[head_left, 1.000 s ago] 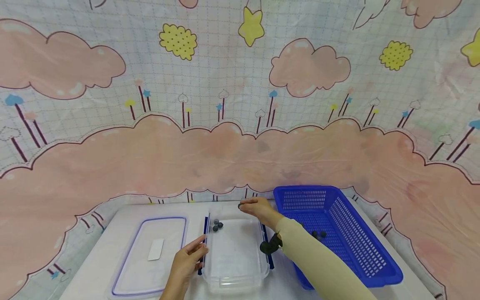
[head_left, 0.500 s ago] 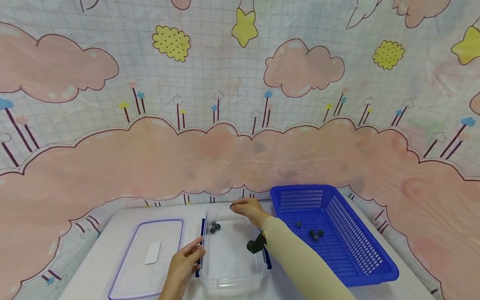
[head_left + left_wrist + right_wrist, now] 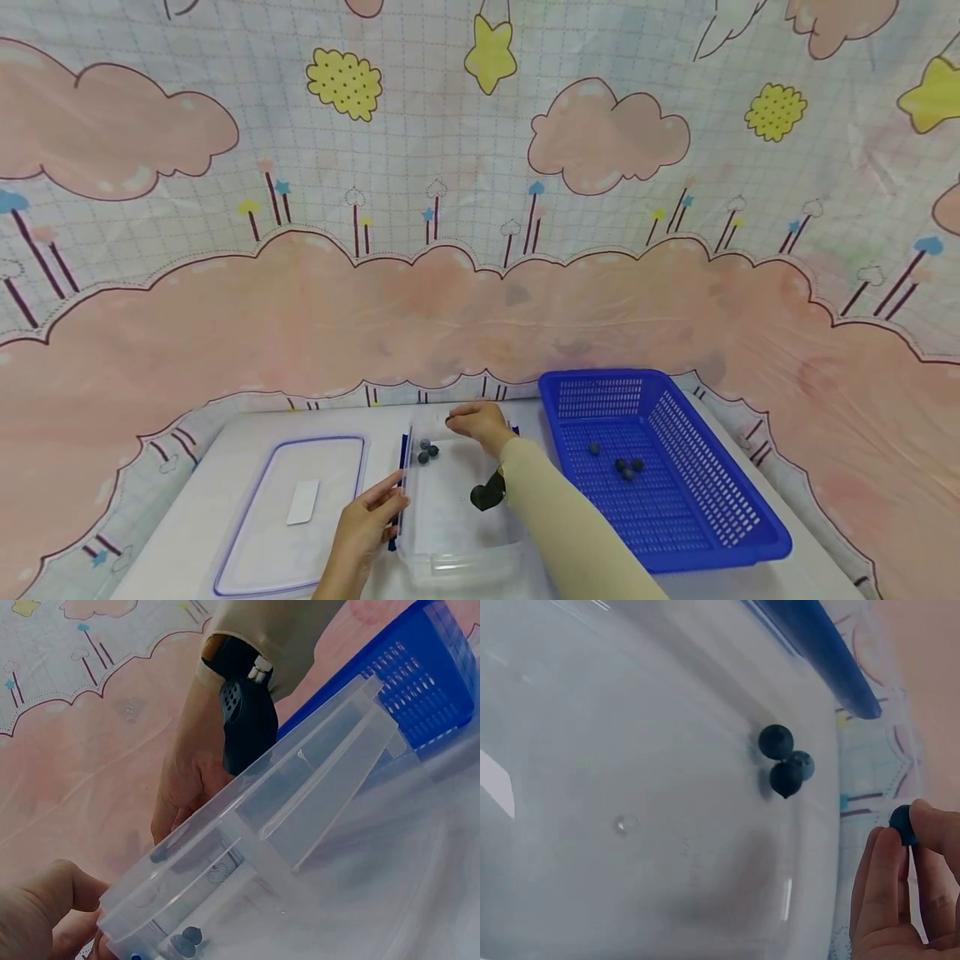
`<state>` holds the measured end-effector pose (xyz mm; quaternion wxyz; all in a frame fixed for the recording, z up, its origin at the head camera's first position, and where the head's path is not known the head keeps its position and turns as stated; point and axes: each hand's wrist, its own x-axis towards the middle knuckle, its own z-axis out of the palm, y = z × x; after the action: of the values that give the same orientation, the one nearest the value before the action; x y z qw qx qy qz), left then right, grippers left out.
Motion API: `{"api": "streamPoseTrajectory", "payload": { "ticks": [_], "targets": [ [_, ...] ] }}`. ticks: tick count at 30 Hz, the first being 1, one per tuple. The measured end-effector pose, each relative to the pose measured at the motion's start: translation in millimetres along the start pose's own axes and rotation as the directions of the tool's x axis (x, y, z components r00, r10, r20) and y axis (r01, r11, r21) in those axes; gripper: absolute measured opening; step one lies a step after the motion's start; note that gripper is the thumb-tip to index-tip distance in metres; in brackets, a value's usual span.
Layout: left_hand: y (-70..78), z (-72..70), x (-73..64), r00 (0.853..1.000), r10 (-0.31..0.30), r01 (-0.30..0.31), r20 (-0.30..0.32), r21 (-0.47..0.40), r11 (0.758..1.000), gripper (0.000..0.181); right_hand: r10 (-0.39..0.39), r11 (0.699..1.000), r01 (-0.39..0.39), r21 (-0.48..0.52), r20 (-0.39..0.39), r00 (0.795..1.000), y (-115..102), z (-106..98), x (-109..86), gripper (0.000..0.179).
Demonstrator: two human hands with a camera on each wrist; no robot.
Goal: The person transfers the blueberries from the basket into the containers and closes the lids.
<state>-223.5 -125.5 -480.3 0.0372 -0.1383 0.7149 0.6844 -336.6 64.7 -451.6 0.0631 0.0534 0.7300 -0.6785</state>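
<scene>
My left hand (image 3: 360, 523) grips the left wall of a clear plastic box (image 3: 457, 565), thumb on one side and fingers on the other. Above the far end of the box, my right hand (image 3: 480, 427) pinches a dark blueberry (image 3: 901, 823) between thumb and fingertips. Inside the box, a small cluster of blueberries (image 3: 423, 451) lies in the far left corner. The right wrist view shows these blueberries (image 3: 786, 778) on the box floor, with the right hand just beyond the box's end wall.
A blue perforated basket (image 3: 780, 546) stands at the right, with several blueberries (image 3: 627, 473) on its bottom. A clear lid with a blue seal (image 3: 258, 533) lies at the left on the white table (image 3: 180, 533). Behind hangs a patterned cloth (image 3: 450, 317).
My right hand has moved left over the far end of the box, carrying the blueberry. The left hand keeps its hold on the box wall. The view has shifted slightly.
</scene>
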Motion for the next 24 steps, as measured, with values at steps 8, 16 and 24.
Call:
{"api": "streamPoseTrajectory", "payload": {
  "ticks": [8, 16, 24],
  "targets": [
    [0.0, 1.0, -0.3, 1.0, -0.007, 0.007, -0.007, -0.026, 1.0, 0.048, 0.044, 0.998, -0.046, -0.042, -0.028, 0.999, 12, 6, 1.0, 0.025],
    [-0.6, 1.0, -0.9, 1.0, -0.01, 0.009, -0.006, -0.015, 1.0, 0.048, 0.081, 0.987, -0.091, -0.134, -0.081, 0.993, 21, 8, -1.0, 0.021],
    [-1.7, 1.2, -0.3, 1.0, -0.004, 0.004, -0.002, -0.041, 0.999, 0.05, 0.062, 0.989, -0.072, -0.129, -0.074, 0.995, 26, 11, 1.1, 0.021]
  ]
}}
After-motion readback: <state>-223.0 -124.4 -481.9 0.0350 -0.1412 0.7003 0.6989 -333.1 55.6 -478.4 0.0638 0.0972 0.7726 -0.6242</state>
